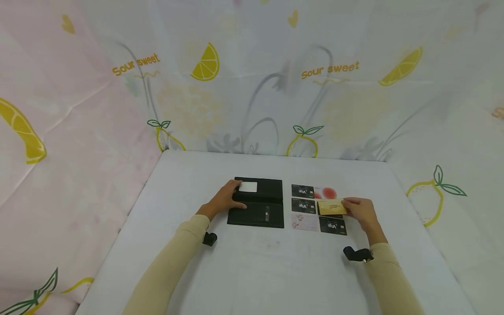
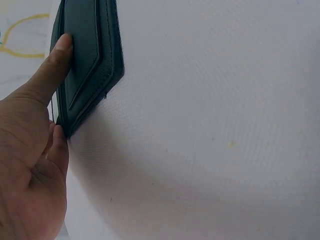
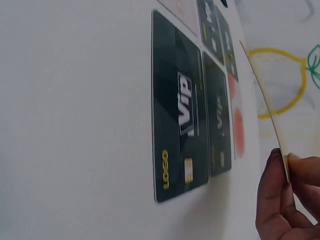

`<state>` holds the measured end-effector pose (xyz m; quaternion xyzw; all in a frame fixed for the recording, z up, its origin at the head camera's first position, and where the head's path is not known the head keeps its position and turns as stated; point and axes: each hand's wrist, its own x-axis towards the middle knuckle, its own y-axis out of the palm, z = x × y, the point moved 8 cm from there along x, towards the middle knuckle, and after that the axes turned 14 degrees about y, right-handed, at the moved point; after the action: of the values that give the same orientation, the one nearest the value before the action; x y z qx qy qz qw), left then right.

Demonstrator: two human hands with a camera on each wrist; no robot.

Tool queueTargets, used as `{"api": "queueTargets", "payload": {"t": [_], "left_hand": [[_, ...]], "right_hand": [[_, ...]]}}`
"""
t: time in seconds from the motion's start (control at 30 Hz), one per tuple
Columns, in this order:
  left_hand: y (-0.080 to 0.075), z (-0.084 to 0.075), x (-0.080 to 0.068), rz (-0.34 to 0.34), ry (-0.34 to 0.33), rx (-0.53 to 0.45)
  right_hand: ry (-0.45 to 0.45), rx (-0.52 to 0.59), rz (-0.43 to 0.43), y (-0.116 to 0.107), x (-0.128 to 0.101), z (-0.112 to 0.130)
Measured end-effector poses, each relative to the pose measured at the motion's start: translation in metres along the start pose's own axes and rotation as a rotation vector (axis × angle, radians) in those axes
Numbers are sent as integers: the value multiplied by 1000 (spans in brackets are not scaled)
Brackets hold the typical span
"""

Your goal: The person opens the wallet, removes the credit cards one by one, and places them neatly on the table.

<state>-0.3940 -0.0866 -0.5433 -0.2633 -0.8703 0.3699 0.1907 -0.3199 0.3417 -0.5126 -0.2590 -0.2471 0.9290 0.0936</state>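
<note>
An open black wallet (image 1: pixel 255 214) lies on the white table, with a white card (image 1: pixel 248 187) in its upper panel. My left hand (image 1: pixel 222 199) holds the wallet by its left side. In the left wrist view, the thumb (image 2: pixel 61 55) lies on the panel and the fingertips (image 2: pixel 59 137) are at its edge. Between thumb and fingers, my right hand (image 1: pixel 361 212) pinches a gold card (image 1: pixel 331 207) by its right end. The raised gold card partly covers a dark card (image 3: pixel 217 117) in the head view and appears edge-on in the right wrist view.
Right of the wallet, cards lie in two columns: black VIP cards (image 1: pixel 303 206), a pale pink floral card (image 1: pixel 304 222) and a card with red circles (image 1: pixel 326 193). Lemon-print cloth (image 1: pixel 252 87) hangs behind the table (image 1: pixel 271 271). Black wrist mounts (image 1: pixel 357 254) sit on both forearms.
</note>
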Motion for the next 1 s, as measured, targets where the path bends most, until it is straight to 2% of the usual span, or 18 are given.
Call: {"api": "queueTargets", "payload": {"t": [0.2,0.47,0.67,0.87,1.0], "left_hand": [[-1,-2,0,1,10,7],[-2,-3,-1,7,-1,-14],[-2,-2,-1,4,13,8],[-2,-1,-1,-2,24,6],[0,0,0,0,24,10]], "right_hand": [[41,15,-55,-32,1,-16],[84,33,-98,-57,3,-37],[90,45,-134,-67,4,-41],[127,-26,-214,-72,9,-48],[151,-16,-231,-71,10,-50]]}}
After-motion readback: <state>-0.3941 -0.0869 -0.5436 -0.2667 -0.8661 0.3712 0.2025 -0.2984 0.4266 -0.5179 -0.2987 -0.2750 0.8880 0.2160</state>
